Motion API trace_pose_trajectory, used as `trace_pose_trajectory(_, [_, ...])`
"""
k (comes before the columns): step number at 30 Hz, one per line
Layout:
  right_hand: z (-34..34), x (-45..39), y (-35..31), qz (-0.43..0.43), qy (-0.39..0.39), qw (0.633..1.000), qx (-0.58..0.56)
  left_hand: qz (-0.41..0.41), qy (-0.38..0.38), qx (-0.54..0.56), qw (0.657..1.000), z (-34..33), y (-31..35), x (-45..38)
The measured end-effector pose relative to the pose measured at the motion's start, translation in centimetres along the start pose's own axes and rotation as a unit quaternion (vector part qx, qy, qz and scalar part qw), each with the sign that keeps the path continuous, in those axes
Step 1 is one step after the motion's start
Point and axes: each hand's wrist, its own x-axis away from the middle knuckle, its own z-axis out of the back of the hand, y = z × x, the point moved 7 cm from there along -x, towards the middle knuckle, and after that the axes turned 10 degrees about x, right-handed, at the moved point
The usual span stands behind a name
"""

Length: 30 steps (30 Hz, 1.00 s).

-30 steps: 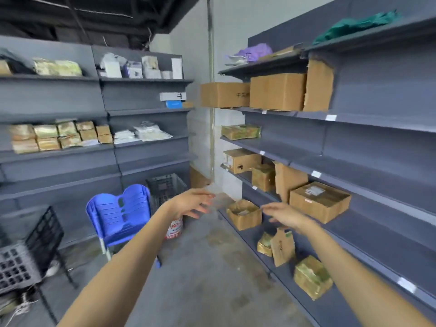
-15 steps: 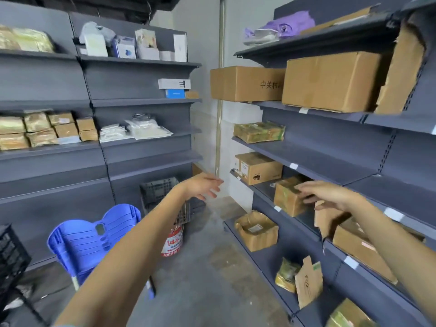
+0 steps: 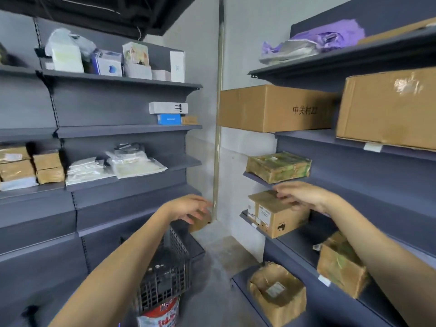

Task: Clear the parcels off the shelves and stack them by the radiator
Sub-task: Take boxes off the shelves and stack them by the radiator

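A brown cardboard parcel with white labels [image 3: 278,217] sits at the left end of a grey shelf [image 3: 295,241] on the right. My right hand [image 3: 302,194] reaches over its top with fingers extended, touching or just above it. My left hand [image 3: 188,207] hovers open in mid-air to the parcel's left, holding nothing. A green-taped parcel [image 3: 278,166] lies one shelf higher. Two large cartons [image 3: 276,108] [image 3: 389,107] stand above that. Lower down are a taped parcel [image 3: 339,265] and a crumpled brown one [image 3: 277,291].
Shelves on the left carry small brown parcels [image 3: 30,166], clear bags [image 3: 113,165] and white boxes [image 3: 132,61]. A black wire crate [image 3: 165,272] and a red-and-white bucket [image 3: 160,315] stand on the floor below my left arm. Concrete floor [image 3: 224,256] runs between the shelf units.
I have stepped closer to the corner. My right hand has moved from the taped parcel on the same shelf to over the labelled parcel. The blue chair has left the view.
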Motion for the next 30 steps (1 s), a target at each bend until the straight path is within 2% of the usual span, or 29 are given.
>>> trace_pose_trajectory(4, [0.7,-6.9,-2.5,0.014,0.060,0.995,-0.075,-0.066,0.029,0.058,0.996,3.5,6.0,-9.2])
trace_pose_trajectory(9, [2.9,-13.4,-2.7,-0.003,0.102,0.992,-0.072,-0.126,0.020,0.097,0.987,2.9,12.6,-18.9])
trace_pose_trajectory(15, [11.2,-19.4,-3.8,0.013,0.173,0.983,-0.067,-0.172,0.035,0.068,0.982,6.6,16.0,-28.7])
trace_pose_trajectory(18, [14.4,-22.3,-5.0,0.020,0.232,0.970,-0.064,-0.184,0.044,0.056,0.980,9.8,17.6,-32.8])
trace_pose_trajectory(24, [15.5,-27.8,-7.8,0.054,0.348,0.931,-0.101,-0.220,0.060,0.084,0.970,14.8,20.2,-40.1])
trace_pose_trajectory(28, [14.6,-30.2,-8.8,0.088,0.376,0.919,-0.073,-0.225,0.107,0.178,0.952,19.0,22.7,-44.6])
trace_pose_trajectory(30, [15.5,-30.5,-9.6,0.098,0.422,0.900,-0.053,-0.214,0.123,0.241,0.939,21.2,24.3,-46.5])
